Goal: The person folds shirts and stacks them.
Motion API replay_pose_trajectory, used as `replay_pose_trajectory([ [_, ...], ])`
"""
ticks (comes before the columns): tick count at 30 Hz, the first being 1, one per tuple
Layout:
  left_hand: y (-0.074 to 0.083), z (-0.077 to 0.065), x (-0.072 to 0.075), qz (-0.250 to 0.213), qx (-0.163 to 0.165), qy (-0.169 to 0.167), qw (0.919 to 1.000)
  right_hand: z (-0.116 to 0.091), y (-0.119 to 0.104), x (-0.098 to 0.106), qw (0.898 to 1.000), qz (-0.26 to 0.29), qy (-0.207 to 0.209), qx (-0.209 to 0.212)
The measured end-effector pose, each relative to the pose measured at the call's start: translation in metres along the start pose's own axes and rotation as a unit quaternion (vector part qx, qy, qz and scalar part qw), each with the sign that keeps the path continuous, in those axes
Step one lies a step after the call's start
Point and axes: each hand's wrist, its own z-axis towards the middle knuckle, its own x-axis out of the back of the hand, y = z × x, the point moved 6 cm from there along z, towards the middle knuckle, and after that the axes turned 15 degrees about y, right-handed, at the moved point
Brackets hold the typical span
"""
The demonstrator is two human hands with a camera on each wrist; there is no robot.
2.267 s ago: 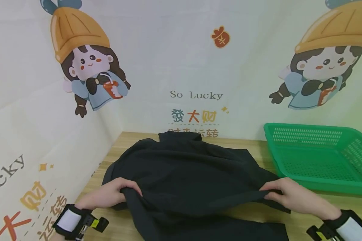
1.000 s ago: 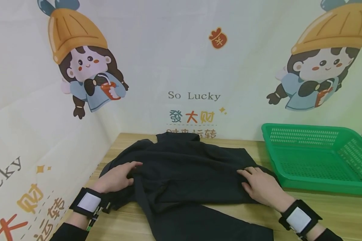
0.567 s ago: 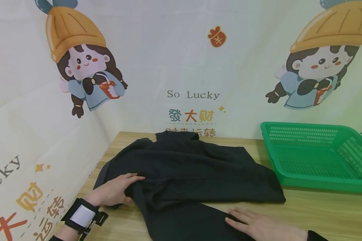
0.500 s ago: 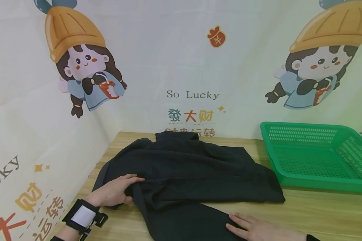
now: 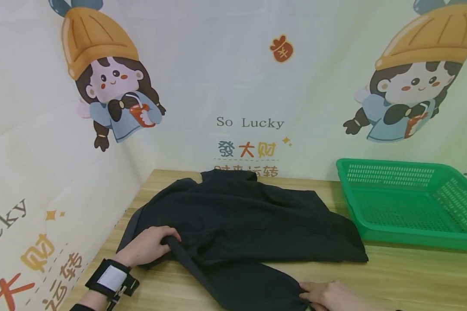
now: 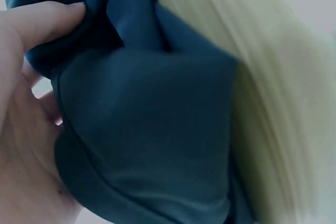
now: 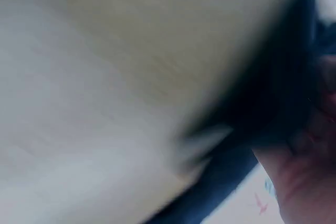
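A black long-sleeved top (image 5: 249, 216) lies loosely folded and wrinkled on the wooden table. My left hand (image 5: 149, 245) pinches its fabric at the near left, lifting a narrow fold; in the left wrist view the thumb presses on the dark cloth (image 6: 152, 124). At the bottom of the head view, my right hand (image 5: 332, 295) grips the end of a sleeve-like length (image 5: 257, 285) that runs toward the near edge. Cloth hides some of its fingertips. The right wrist view is blurred, with dark fabric (image 7: 262, 93) beside the palm.
A green perforated plastic basket (image 5: 412, 237) stands at the right, close to the garment's right side. Wooden tabletop (image 5: 404, 272) shows in front of the basket. A printed cloth backdrop (image 5: 249, 77) rises behind and along the left.
Both hands first held the near edge, then laid it down. The right hand moved down to the sleeve-like part, rested flat there, and now grips its end. The left hand now pinches the fold.
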Motion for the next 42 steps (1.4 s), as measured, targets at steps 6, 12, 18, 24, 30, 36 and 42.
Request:
replay_pose_trajectory([
  [6,0.003,0.007,0.017,0.021,-0.002,0.043,0.9989,0.024,0.019,0.058,0.987,0.101,0.001,-0.122],
  [12,0.001,0.016,0.025,0.077,-0.003,0.101,0.9919,0.052,0.049,0.121,0.983,0.003,0.049,-0.178],
  [18,-0.007,0.034,0.036,0.076,0.026,0.147,0.9858,0.082,0.078,0.156,0.974,-0.111,0.069,-0.187],
  [24,-0.012,0.055,0.061,0.029,0.037,0.193,0.9801,0.113,0.098,0.191,0.961,-0.188,0.129,-0.158],
  [30,-0.011,0.055,0.072,0.016,-0.002,0.229,0.9733,0.122,0.101,0.201,0.948,-0.251,0.174,-0.091],
  [36,-0.011,0.019,0.051,0.074,-0.083,0.194,0.9747,0.097,0.092,0.141,0.956,-0.286,0.044,-0.057],
  [42,-0.014,-0.015,0.025,0.131,-0.123,0.159,0.9707,0.054,0.084,0.063,0.945,-0.303,-0.119,-0.020],
])
